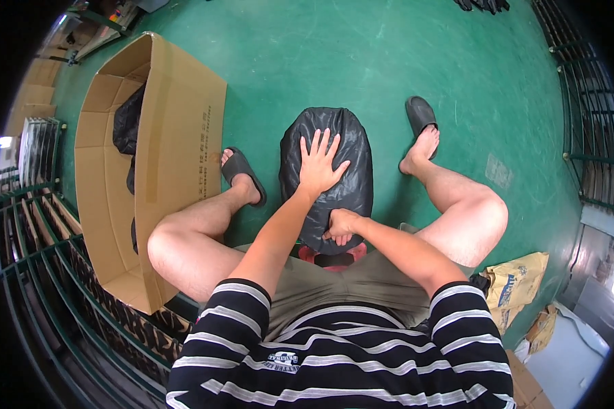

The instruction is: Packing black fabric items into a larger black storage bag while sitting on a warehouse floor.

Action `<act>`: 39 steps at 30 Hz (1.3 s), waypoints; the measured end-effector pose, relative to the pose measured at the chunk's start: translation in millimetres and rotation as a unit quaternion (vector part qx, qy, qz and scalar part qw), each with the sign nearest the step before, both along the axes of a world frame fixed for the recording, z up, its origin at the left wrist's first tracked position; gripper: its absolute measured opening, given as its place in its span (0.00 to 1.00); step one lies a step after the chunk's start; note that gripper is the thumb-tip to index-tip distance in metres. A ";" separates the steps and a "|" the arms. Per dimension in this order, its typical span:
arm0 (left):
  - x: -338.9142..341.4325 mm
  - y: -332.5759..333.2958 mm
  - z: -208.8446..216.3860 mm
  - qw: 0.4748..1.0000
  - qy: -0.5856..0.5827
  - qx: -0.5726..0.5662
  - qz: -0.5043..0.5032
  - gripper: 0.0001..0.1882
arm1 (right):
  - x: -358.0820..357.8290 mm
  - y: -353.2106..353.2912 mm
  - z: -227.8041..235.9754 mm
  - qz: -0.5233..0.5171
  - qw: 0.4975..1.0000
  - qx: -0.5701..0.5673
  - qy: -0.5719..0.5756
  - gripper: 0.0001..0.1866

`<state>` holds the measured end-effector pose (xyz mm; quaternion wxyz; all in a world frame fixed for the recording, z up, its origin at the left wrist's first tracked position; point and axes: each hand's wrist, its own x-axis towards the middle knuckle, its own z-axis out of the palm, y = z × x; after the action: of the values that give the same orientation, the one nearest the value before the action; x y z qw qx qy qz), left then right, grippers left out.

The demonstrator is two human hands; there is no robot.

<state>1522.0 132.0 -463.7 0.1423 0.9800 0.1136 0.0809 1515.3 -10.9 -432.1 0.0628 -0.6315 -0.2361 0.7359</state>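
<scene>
A plump oval bundle in shiny black fabric stands between my knees, its cloth wrinkled and gathered near the edges. Spread flat across its upper part is my left hand, fingers apart and holding nothing. My right hand has its fingers curled into the bundle's near end, gripping the black fabric there; the fingertips are partly hidden. Just below that hand, something red and black shows between my thighs, and I cannot make out what it is.
At my left a tall cardboard box lies with its open side facing left, black bundles inside. Green metal racks stand beyond it. Yellowish paper sacks lie near my right knee. Dark racks line the far right of the green floor.
</scene>
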 end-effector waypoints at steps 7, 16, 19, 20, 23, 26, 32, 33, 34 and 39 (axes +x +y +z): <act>-2.1 7.8 -2.9 0.999 0.044 0.027 0.003 0.40 | 90.9 55.6 58.0 -0.178 0.785 0.376 -0.459 0.15; 6.7 -1.6 4.5 0.999 0.031 -0.025 -0.003 0.45 | 129.8 63.6 -38.6 -0.032 0.686 0.382 -0.618 0.32; 5.9 0.4 3.0 0.999 0.022 -0.028 0.004 0.45 | 119.7 65.7 -43.1 -0.112 0.677 0.313 -0.657 0.33; 6.6 -0.3 2.4 0.999 0.019 -0.033 0.003 0.45 | 117.7 63.8 -44.7 -0.156 0.673 0.262 -0.674 0.33; 9.0 -2.2 6.8 0.999 0.012 -0.033 -0.001 0.47 | 114.8 52.4 -47.1 -0.176 0.673 0.252 -0.673 0.31; 8.7 -0.6 12.3 0.999 0.002 -0.048 -0.004 0.48 | 111.8 37.8 -44.8 -0.162 0.671 0.270 -0.671 0.29; 12.8 13.0 10.0 0.960 -0.130 -0.241 0.064 0.35 | 115.2 35.5 -29.6 -0.166 0.737 0.215 -0.619 0.31; 20.1 15.2 14.8 0.958 -0.154 -0.220 0.100 0.32 | 121.5 35.2 -33.0 -0.217 0.713 0.218 -0.630 0.33; 27.4 21.5 23.1 0.955 -0.179 -0.194 0.138 0.29 | 128.1 39.0 -30.1 -0.216 0.713 0.220 -0.630 0.33; 63.2 52.9 30.3 0.971 -0.170 -0.039 0.163 0.25 | 160.5 59.3 -29.6 -0.274 0.642 0.263 -0.666 0.27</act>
<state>1585.3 184.8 -433.4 0.1820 0.9138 0.2494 0.2638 1675.8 48.4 -461.7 0.2513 -0.9436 -0.2141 -0.0270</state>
